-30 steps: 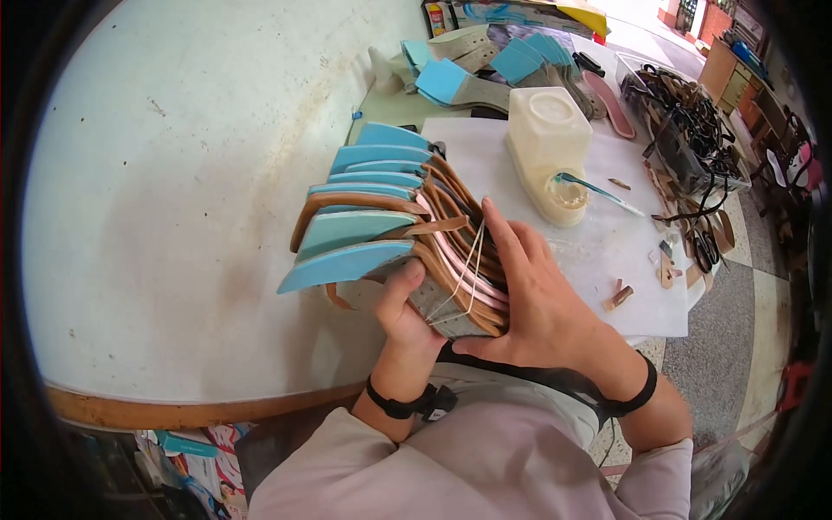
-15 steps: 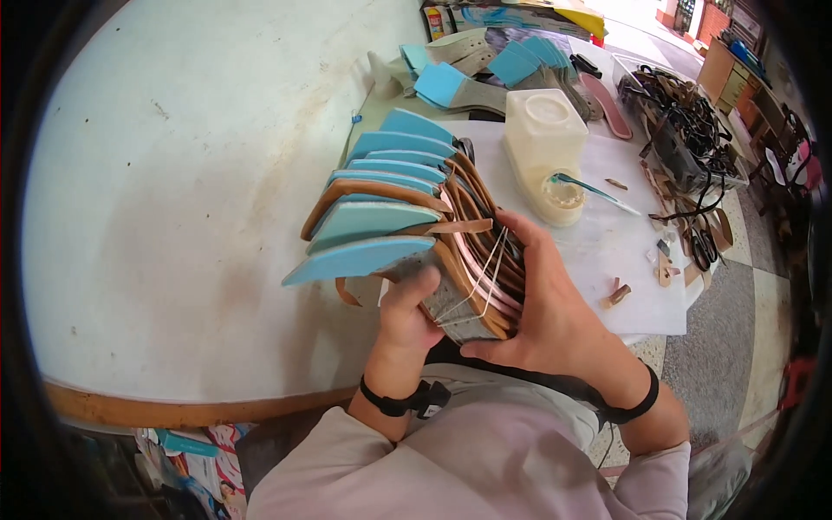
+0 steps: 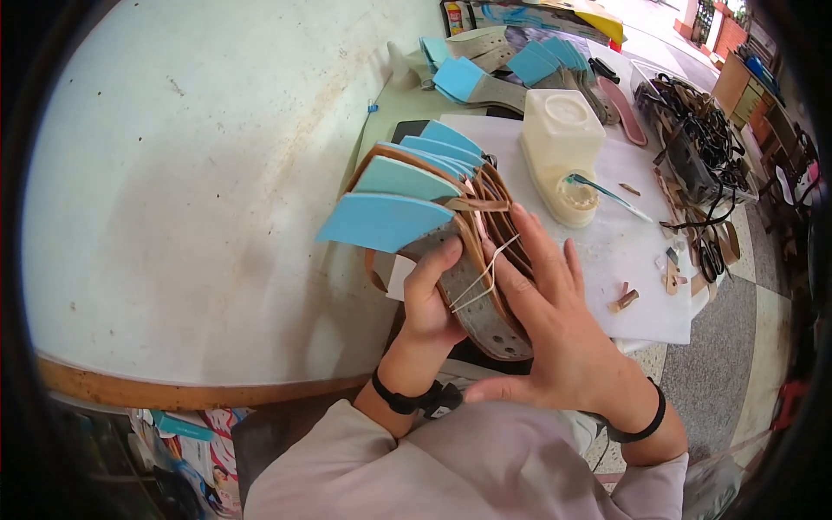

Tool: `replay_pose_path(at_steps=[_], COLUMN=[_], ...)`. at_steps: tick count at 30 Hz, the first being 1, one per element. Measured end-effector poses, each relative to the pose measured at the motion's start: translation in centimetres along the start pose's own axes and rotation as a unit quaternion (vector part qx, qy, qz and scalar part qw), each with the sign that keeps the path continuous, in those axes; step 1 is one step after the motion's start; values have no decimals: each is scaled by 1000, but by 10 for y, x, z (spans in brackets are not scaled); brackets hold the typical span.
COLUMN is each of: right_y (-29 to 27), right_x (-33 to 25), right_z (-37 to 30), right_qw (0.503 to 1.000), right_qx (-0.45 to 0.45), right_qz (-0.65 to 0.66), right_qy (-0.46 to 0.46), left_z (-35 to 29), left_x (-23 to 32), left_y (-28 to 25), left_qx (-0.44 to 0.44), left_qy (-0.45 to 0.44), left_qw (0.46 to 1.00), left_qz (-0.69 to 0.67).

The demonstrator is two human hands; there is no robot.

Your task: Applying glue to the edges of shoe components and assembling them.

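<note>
Held close in front of the body, near the front edge of the bench (image 3: 217, 225): a thick bundle (image 3: 490, 325) of curved, sole-shaped pieces, stacked face to face and tilted. Fans out at the upper left into flat blue ends (image 3: 386, 221), mostly sky blue, one greener, with straight-cut outer edges. Narrows toward the lower right into tightly nested curved edges, chiefly brown, with a sliver of pink among them. Shows on the outermost piece a mottled grey face, pitted with dark round holes toward the rounded tip and rimmed in brown. Has a brown strap (image 3: 477, 205) lying across the upper edges, and a thin white band (image 3: 495, 269) stretched over the side and grey face in a narrow loop. Gripped by the left hand (image 3: 431, 299), with thumb pressed on the grey face and other fingers largely hidden. Touched on the opposite side by a wide-spread right hand (image 3: 559, 334), with fingers over the nested edges and thumb clear of the stack. Beyond, on a white sheet (image 3: 581, 303), a pale plastic container (image 3: 563, 130) with a blue-handled brush (image 3: 607, 192) at its opening.
</note>
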State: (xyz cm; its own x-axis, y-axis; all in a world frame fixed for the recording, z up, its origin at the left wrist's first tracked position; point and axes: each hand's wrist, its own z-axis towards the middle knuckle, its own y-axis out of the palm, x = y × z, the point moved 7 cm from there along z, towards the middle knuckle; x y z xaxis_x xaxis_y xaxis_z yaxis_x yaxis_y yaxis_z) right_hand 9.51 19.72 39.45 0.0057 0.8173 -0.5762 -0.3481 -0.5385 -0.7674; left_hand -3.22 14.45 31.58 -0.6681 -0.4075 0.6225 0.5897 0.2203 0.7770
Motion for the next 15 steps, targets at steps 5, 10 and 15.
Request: replay_pose_path(at_steps=[5, 10, 15], right_y=[-24, -14, -12], right_x=[-3, -2, -2], right_z=[10, 9, 6], right_qw=[996, 998, 995], right_qx=[77, 58, 60], right_qz=[1, 13, -82], right_qy=[-36, -8, 17], left_z=[-5, 2, 4], left_x=[-18, -17, -11], left_y=[11, 8, 4], left_qx=[25, 40, 52], left_qy=[-42, 6, 33], left_qw=[997, 999, 997], left_qz=[-64, 1, 54])
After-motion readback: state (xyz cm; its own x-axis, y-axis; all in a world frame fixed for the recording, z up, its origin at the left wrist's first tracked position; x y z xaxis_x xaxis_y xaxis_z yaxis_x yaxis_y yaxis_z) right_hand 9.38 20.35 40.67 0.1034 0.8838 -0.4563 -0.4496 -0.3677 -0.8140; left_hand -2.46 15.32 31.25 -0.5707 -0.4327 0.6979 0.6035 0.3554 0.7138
